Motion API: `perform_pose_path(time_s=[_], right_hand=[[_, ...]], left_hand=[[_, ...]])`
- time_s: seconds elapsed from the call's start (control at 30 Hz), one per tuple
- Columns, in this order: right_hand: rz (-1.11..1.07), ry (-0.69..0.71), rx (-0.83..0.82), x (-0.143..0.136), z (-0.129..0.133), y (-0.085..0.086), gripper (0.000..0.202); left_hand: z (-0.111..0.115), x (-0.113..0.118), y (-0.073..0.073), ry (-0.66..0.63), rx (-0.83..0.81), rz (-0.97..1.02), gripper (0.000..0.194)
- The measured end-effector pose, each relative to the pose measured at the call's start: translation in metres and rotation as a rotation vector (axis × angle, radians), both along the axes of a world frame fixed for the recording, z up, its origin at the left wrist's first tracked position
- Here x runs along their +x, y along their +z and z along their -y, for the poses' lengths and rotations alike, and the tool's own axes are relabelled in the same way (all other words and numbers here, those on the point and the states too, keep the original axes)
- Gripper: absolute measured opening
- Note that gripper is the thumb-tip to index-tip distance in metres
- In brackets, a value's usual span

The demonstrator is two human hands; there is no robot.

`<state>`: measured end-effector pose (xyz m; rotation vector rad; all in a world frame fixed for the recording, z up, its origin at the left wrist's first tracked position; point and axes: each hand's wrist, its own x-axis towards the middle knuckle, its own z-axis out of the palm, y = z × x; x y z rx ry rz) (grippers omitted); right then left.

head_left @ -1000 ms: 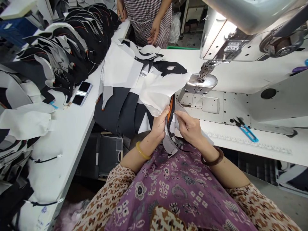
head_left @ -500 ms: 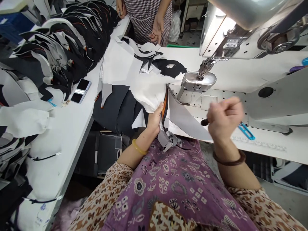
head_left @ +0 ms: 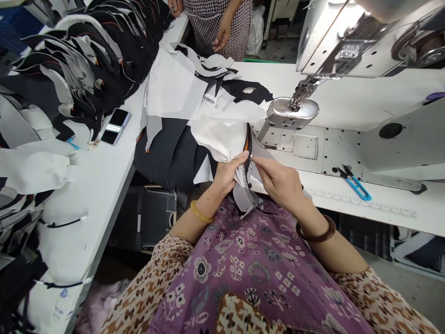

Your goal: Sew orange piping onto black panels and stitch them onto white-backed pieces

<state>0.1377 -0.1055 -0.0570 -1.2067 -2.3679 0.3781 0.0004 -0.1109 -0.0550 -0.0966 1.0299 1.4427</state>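
Note:
My left hand [head_left: 227,175] is closed around a layered fabric piece [head_left: 222,139], white on its face with a dark edge and an orange strip. The thumb lies on top, near a fine dark thread. My right hand [head_left: 281,182] reaches in from the other side, fingertips pinched at the dark edge close to my left thumb. Whatever lies between those fingertips is too small to make out. A grey mesh flap [head_left: 245,198] hangs below my left hand, over the purple flowered apron. Just beyond stands the sewing machine's metal post [head_left: 294,111], under the presser foot.
Blue-handled thread snips [head_left: 358,185] lie on the machine table, right of my right hand. Cut fabric panels [head_left: 170,88] are stacked ahead. On the left table are a phone [head_left: 116,126] and heaped black-and-grey pieces [head_left: 86,60]. Another person [head_left: 219,28] stands beyond.
My right hand has come left from over the machine table to the fabric edge, beside my left hand. The snips now show fully. My left hand keeps its hold on the fabric piece.

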Motion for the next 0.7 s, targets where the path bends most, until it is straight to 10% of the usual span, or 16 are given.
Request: perform_pose_path(time_s=[0.7], right_hand=[[0.259, -0.026, 0.077, 0.001, -0.001, 0.014, 0.036]], left_hand=[[0.0, -0.002, -0.007, -0.034, 0.13, -0.129, 0.023]])
